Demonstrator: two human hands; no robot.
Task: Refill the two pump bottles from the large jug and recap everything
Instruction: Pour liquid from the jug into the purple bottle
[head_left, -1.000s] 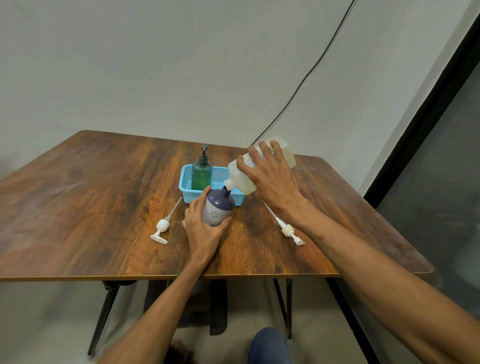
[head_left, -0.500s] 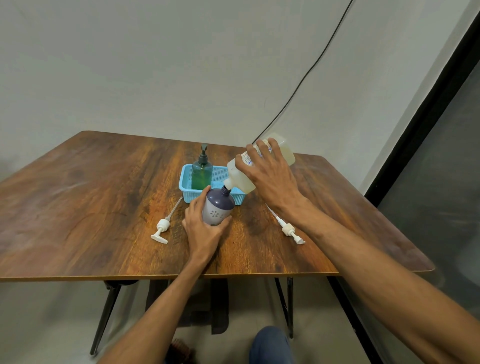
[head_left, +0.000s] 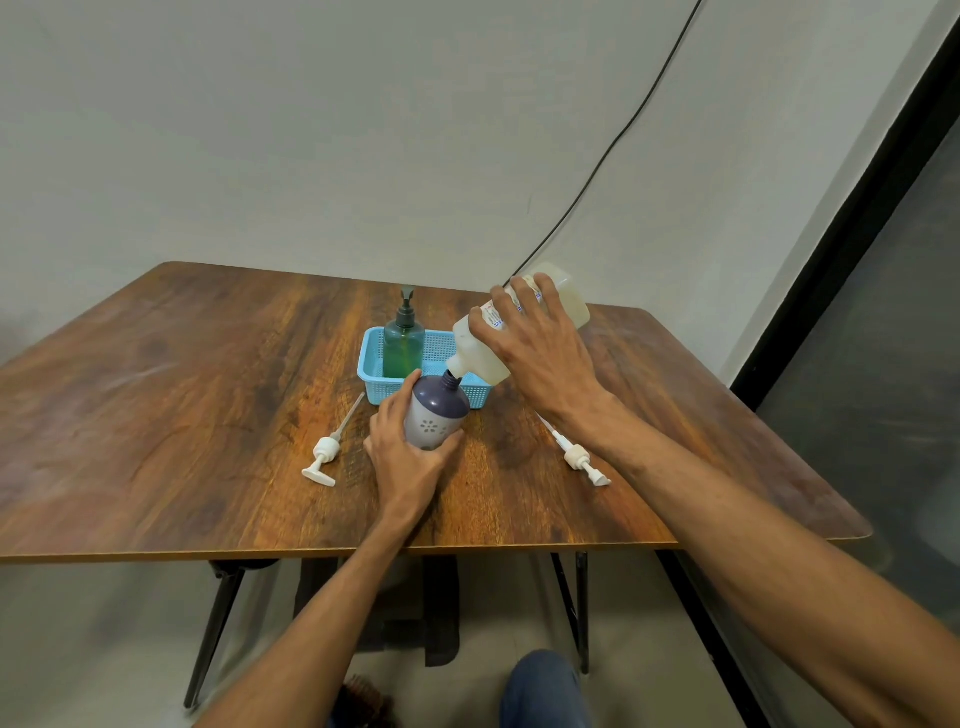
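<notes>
Nearest me, the wood-grain desk (head_left: 182, 415) stands on dark legs over a pale floor. My left grip (head_left: 410, 467) wraps the purple bottle (head_left: 434, 421), which is upright near the front edge, with the left pump head (head_left: 324, 454) and the right pump head (head_left: 579, 457) lying flat either side. My right grip (head_left: 545, 353) holds the large jug (head_left: 478, 353) tipped, spout at the bottle's neck. Behind, a blue basket (head_left: 371, 358) holds a green pump bottle (head_left: 404, 348). A black cable (head_left: 613, 145) runs up the grey wall (head_left: 363, 130).

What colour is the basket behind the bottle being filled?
Light blue: the perforated plastic basket, seen best in the head view.
</notes>
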